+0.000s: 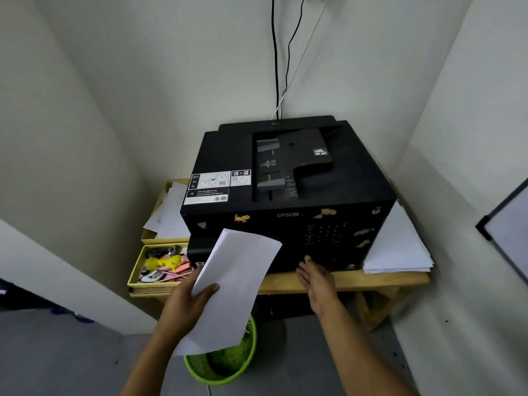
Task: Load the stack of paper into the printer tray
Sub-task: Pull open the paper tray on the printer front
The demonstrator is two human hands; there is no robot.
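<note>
A black Epson printer point(288, 178) stands on a wooden table in the corner of the room. My left hand point(188, 298) grips a stack of white paper point(237, 281) by its left edge, thumb on top, and holds it tilted in front of the printer's lower left face. My right hand point(317, 277) is open with straight fingers, its fingertips at the printer's lower front by the table edge. The paper hides part of the printer's front, and no tray shows.
The wooden table point(371, 278) carries loose white sheets point(397, 247) right of the printer. Left of it sit a yellow box of small items point(160, 265) and more paper point(168, 212). A green basket point(228, 358) stands on the floor below. Walls close in on both sides.
</note>
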